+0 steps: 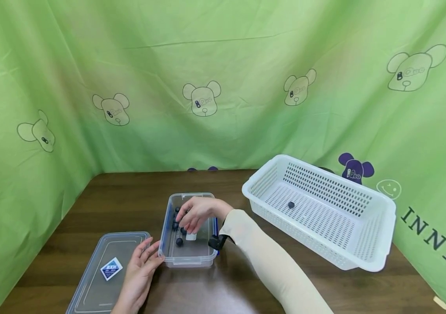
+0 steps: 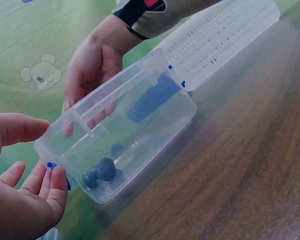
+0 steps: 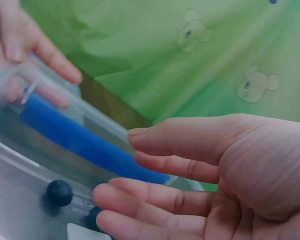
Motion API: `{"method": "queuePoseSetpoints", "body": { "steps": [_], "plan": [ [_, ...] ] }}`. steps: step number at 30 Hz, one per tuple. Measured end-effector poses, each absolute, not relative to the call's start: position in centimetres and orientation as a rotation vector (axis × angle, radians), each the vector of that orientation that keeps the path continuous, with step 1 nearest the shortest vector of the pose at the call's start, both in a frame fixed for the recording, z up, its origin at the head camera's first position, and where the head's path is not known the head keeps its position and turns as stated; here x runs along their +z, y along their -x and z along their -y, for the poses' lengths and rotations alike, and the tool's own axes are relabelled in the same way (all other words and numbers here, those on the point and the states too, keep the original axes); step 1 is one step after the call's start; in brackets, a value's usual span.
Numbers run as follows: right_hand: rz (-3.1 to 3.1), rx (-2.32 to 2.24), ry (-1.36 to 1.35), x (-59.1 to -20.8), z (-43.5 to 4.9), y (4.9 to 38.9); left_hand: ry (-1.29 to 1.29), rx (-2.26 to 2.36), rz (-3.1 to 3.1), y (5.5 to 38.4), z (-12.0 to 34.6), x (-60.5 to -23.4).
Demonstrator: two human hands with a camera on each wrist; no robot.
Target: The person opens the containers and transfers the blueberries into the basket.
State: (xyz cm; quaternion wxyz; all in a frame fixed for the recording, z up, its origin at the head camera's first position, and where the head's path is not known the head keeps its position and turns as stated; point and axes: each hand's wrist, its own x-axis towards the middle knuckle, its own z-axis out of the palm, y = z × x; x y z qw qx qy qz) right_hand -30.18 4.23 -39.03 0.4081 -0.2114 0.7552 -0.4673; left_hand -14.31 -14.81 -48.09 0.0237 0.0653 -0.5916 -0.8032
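Observation:
My right hand (image 1: 198,213) hangs over a clear plastic box (image 1: 189,261), palm down, fingers loosely bent. Nothing shows between thumb and fingers in the right wrist view. Several small, round, dark blue balls (image 1: 179,242) lie in the box; one ball (image 3: 59,193) sits near my right fingertips. Beside them lies a small white piece (image 1: 191,237). My left hand (image 1: 141,270) is at the box's near left corner, thumb tip at the rim and relaxed fingers along the outside, by a blue latch (image 2: 52,165).
A clear lid (image 1: 101,253) with a blue and white label lies at the left, partly under my left arm. At the right stands a white perforated basket (image 1: 301,229) with one dark ball (image 1: 291,204) inside. A green curtain (image 1: 242,135) hangs behind the wooden table (image 1: 128,196).

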Motion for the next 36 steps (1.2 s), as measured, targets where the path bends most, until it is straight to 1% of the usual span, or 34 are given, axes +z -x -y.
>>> {"method": "queuePoseSetpoints", "body": {
  "steps": [17,25,36],
  "plan": [
    [-2.002,-1.045,0.474,-41.8,-1.9,29.9,-0.126,-2.507,1.792,14.3,15.0,-48.1],
    [-2.059,-0.993,0.453,-42.4,-1.6,29.6,-0.177,-2.513,1.801,14.3,14.8,-47.9],
    [-2.033,-1.051,0.419,-43.0,-1.6,29.8,-0.168,-2.518,1.777,14.4,14.8,-48.0]
  ]
}}
